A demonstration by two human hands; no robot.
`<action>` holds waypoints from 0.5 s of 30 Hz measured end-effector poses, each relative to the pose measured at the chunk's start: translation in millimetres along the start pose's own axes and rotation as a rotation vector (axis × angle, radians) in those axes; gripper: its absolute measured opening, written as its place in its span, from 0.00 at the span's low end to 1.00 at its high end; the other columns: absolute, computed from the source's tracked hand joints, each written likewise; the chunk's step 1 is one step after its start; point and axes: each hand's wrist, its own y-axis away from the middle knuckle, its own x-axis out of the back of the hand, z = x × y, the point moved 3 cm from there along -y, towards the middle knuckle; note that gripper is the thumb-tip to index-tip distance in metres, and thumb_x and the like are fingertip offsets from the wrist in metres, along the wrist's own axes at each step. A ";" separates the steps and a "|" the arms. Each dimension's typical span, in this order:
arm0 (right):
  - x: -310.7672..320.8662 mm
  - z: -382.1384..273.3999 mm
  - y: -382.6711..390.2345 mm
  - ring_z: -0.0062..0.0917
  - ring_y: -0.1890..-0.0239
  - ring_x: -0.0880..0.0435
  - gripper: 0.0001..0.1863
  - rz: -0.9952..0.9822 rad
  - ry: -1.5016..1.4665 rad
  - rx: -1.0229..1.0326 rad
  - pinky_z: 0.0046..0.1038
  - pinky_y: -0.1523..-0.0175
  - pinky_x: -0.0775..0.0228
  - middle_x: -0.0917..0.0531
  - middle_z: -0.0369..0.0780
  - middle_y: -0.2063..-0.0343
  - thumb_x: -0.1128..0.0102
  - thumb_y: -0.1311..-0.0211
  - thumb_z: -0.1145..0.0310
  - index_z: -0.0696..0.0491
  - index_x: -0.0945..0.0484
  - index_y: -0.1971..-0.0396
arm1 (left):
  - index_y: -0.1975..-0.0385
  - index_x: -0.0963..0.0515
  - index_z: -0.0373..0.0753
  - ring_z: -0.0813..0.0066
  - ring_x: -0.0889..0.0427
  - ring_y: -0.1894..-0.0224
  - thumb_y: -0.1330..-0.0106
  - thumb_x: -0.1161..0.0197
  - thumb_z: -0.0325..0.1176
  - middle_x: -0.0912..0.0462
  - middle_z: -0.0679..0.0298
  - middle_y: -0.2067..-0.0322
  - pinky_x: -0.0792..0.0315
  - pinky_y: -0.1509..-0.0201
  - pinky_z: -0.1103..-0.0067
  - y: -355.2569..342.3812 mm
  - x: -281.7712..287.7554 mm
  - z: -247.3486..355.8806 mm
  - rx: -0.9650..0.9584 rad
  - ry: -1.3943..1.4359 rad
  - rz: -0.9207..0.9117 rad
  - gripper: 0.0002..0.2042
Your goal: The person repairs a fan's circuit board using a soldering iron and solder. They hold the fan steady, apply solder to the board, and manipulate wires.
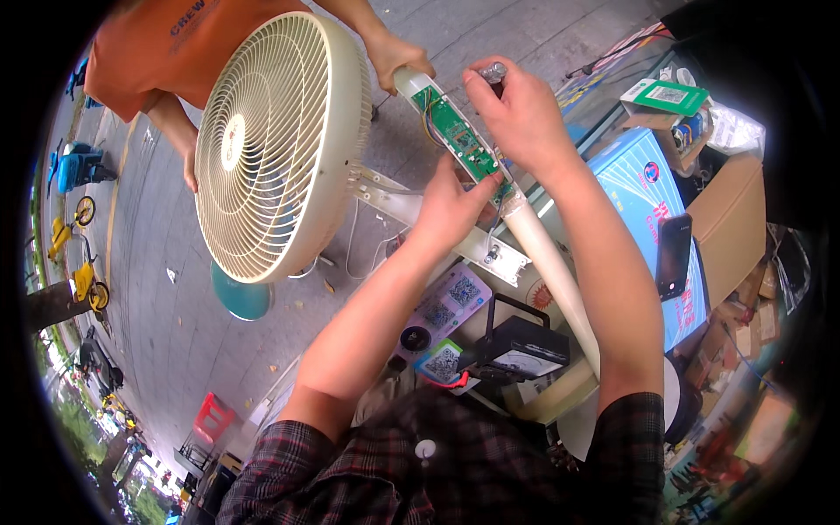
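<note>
A cream fan [289,144] with a round wire grille stands tilted at the left. Its slim control housing lies opened, and a green circuit board [459,131] with thin wires shows inside. My left hand [448,208] pinches the lower end of the board, thumb on top and fingers round the side. Just above the board, my right hand [523,109] is closed round a screwdriver [493,73]; only its clear handle end shows, the shaft is hidden. The co-worker's hand [398,63] grips the housing's top end. Below the board runs a white pole [551,271].
A co-worker in an orange shirt [166,52] stands across from me, other hand by the fan's edge. A black floodlight [521,346] sits beneath my arms. A phone [674,254] rests against a blue box [634,188] on the right. A teal stool [241,293] stands left.
</note>
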 end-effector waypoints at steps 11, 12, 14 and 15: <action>-19.9 3.5 -17.5 0.49 0.61 0.17 0.17 -0.154 0.236 0.314 0.42 0.55 0.25 0.15 0.53 0.64 0.44 0.34 0.60 0.59 0.19 0.57 | 0.42 0.35 0.27 0.74 0.16 0.71 0.32 0.32 0.37 0.19 0.56 0.62 0.20 0.69 0.80 -4.9 4.5 -10.1 -0.066 -0.032 0.008 0.27; -17.1 0.6 -19.5 0.44 0.63 0.15 0.17 -0.174 0.260 0.275 0.40 0.57 0.23 0.14 0.50 0.64 0.44 0.32 0.59 0.59 0.19 0.58 | 0.43 0.34 0.27 0.73 0.16 0.71 0.31 0.33 0.36 0.18 0.56 0.63 0.20 0.69 0.79 -2.8 1.0 -1.8 -0.041 -0.007 0.014 0.25; -12.4 -3.0 -24.2 0.34 0.67 0.12 0.16 -0.210 0.310 0.209 0.36 0.62 0.19 0.11 0.43 0.64 0.42 0.30 0.58 0.58 0.18 0.61 | 0.43 0.34 0.27 0.73 0.16 0.71 0.31 0.33 0.36 0.18 0.55 0.62 0.20 0.69 0.79 -3.1 1.7 -6.4 -0.030 -0.009 0.011 0.25; -11.2 -0.1 -27.2 0.30 0.69 0.13 0.18 -0.195 0.239 0.190 0.31 0.64 0.22 0.13 0.43 0.69 0.46 0.29 0.59 0.61 0.19 0.67 | 0.43 0.34 0.27 0.72 0.15 0.71 0.31 0.33 0.37 0.18 0.54 0.62 0.19 0.69 0.79 -3.5 2.0 -6.4 -0.026 -0.016 0.008 0.25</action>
